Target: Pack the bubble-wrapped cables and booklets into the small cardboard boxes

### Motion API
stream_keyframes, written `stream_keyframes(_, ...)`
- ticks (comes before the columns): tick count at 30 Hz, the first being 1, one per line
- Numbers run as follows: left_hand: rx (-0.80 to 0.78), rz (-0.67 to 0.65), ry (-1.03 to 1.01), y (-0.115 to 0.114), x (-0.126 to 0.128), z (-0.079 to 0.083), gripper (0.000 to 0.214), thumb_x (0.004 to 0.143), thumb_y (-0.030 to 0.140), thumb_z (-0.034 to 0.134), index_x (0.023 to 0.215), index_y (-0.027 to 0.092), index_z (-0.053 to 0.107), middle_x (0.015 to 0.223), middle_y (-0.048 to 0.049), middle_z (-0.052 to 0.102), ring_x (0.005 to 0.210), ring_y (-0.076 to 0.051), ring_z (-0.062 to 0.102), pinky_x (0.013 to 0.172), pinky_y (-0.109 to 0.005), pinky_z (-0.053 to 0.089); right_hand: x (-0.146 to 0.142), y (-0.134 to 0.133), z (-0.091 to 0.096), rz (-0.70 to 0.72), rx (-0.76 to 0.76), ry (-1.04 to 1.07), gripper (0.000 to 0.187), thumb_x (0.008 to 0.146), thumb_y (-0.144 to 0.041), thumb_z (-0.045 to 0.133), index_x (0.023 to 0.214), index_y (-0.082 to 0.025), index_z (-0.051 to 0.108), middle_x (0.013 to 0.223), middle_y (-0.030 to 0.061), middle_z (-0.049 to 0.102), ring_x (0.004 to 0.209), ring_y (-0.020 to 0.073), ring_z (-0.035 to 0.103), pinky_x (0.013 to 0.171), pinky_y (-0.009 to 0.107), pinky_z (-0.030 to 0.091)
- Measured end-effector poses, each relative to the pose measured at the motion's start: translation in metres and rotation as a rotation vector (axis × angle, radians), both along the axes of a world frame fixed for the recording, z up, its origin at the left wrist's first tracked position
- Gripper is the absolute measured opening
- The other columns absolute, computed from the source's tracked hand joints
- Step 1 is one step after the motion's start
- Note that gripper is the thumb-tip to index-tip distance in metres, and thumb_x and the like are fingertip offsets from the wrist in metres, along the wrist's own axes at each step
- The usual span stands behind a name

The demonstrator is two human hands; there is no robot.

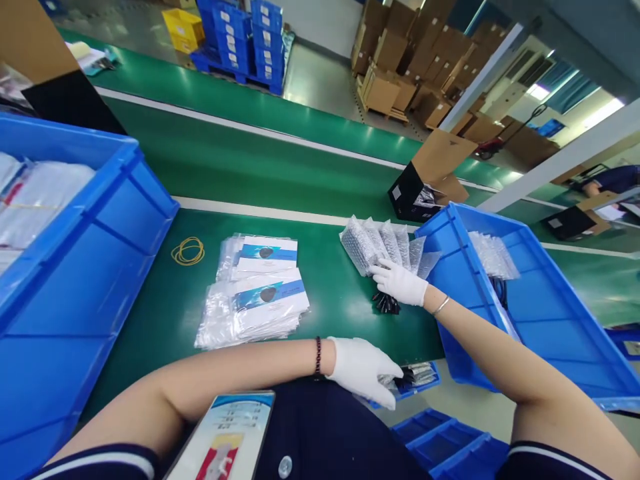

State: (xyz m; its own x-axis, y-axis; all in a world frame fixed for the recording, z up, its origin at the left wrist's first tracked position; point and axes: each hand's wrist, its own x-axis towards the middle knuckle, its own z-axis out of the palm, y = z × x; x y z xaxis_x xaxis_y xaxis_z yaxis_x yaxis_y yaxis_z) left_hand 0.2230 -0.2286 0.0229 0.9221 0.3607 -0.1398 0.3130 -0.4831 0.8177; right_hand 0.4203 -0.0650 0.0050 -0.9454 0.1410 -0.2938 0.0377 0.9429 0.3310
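My left hand (364, 371), in a white glove, is closed on a small clear packet with a dark part (411, 377) at the near edge of the green table (330, 300), over a small blue tray (425, 385). My right hand (400, 282), also gloved, rests on a row of bubble-wrap pouches (373, 243), fingers curled around their lower ends. Small black parts (386, 304) lie just under that hand. Two stacks of clear bags with white-and-blue cards (260, 293) lie to the left.
A large blue bin (550, 320) with bubble-wrap pouches stands at the right, another large blue bin (75, 267) at the left. Yellow rubber bands (189, 251) lie on the table. Cardboard boxes (430, 173) and blue crates (245, 40) stand beyond. Small blue trays (445, 443) sit below.
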Motion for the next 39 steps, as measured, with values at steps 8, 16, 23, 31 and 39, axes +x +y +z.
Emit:
stream_keyframes(8,0.518,0.343,0.025,-0.026,-0.093,0.005,0.022,0.094,0.036,0.057,0.103,0.017,0.062,0.101,-0.0073,0.067,0.092,-0.024,0.064,0.080,-0.034,0.047,-0.031,-0.048,0.039,-0.291,-0.238,-0.093,0.045,0.067,-0.019,0.076,0.111,-0.016,0.069,0.117,0.0158,0.067,0.120,0.0389,0.053,0.101,0.055,0.038)
stream_keyframes(16,0.684,0.883,0.290,-0.063,-0.152,-0.034,0.032,0.097,0.028,0.051,0.126,0.019,0.060,0.130,-0.0124,0.061,0.129,-0.033,0.049,0.110,-0.053,0.034,-0.181,-0.081,-0.008,-1.088,-0.784,0.516,0.083,0.078,-0.054,0.072,0.145,-0.016,0.040,0.089,0.0051,0.072,0.087,0.0277,0.069,0.076,0.037,0.051)
stream_keyframes(23,0.610,0.822,0.335,-0.062,-0.158,-0.050,0.049,0.093,0.027,0.057,0.141,0.018,0.051,0.141,-0.0123,0.056,0.138,-0.035,0.042,0.116,-0.055,0.029,-0.188,-0.103,-0.041,-1.125,-0.809,0.926,0.029,0.079,-0.039,0.066,0.102,-0.023,0.064,0.102,0.0056,0.070,0.093,0.0250,0.065,0.083,0.040,0.051)
stream_keyframes(31,0.272,1.445,-0.166,-0.033,-0.156,-0.027,0.056,0.091,0.044,0.057,0.143,0.022,0.052,0.155,-0.0136,0.039,0.143,-0.036,0.036,0.111,-0.050,0.041,-0.175,-0.122,-0.026,-1.056,-1.177,1.539,0.029,0.082,-0.050,0.063,0.094,-0.024,0.056,0.095,0.0049,0.072,0.088,0.0234,0.068,0.084,0.041,0.055)
stream_keyframes(39,0.016,1.559,-0.563,-0.003,-0.187,-0.003,0.033,0.085,0.039,0.064,0.109,0.020,0.076,0.119,-0.0076,0.072,0.116,-0.027,0.064,0.105,-0.039,0.050,-0.098,-0.014,0.019,-1.141,0.003,1.098,0.036,0.084,-0.047,0.060,0.097,-0.014,0.068,0.132,0.0238,0.056,0.129,0.0423,0.043,0.106,0.061,0.032)
